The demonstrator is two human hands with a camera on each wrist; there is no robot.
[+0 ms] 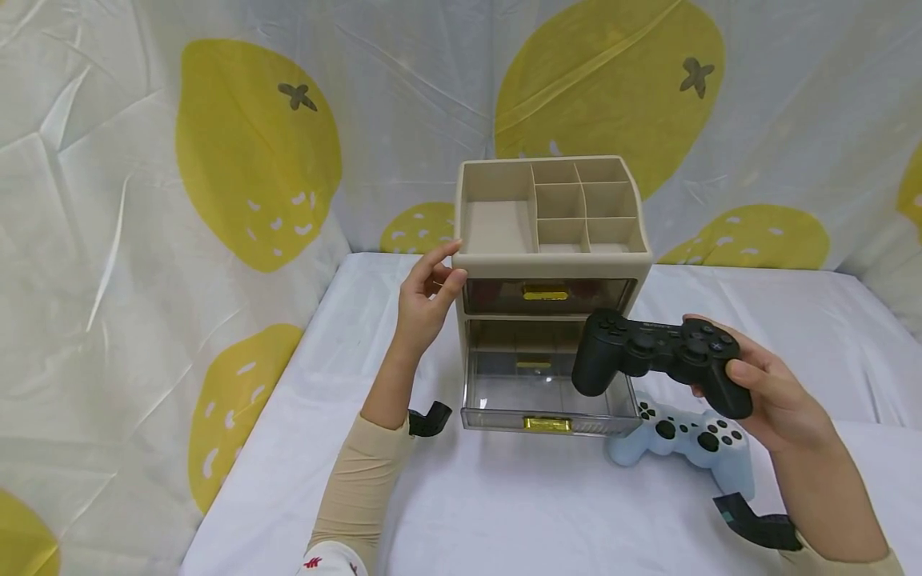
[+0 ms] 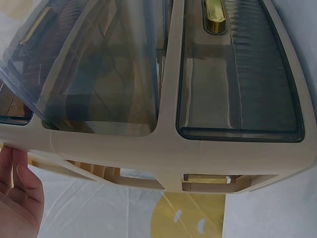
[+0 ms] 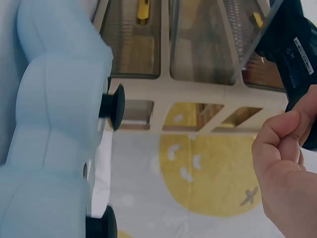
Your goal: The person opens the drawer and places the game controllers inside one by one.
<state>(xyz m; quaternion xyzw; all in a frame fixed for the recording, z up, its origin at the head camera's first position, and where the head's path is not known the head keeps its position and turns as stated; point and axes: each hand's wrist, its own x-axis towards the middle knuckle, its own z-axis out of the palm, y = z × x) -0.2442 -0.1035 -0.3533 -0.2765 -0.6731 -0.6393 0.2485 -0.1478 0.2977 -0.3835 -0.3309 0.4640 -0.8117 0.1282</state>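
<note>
My right hand [image 1: 781, 388] grips a black game controller [image 1: 666, 348] by its right handle, holding it over the right part of a pulled-out clear drawer [image 1: 504, 392]. That drawer has a gold handle and belongs to a beige desk organizer [image 1: 551, 266]. The upper drawer [image 1: 497, 296], with dark clear front, is closed. My left hand [image 1: 425, 308] touches the organizer's upper left side with its fingertips, the thumb near the front edge. A light blue game controller [image 1: 695, 440] lies on the table in front of the organizer's right side, partly covered by the black controller.
Open compartments [image 1: 562, 202] of different sizes form the organizer's top. A further closed drawer [image 2: 242, 74] with a gold handle shows below the pulled-out one in the left wrist view. White cloth covers the table [image 1: 519, 512]. A lemon-print curtain [image 1: 403, 104] hangs behind and at left.
</note>
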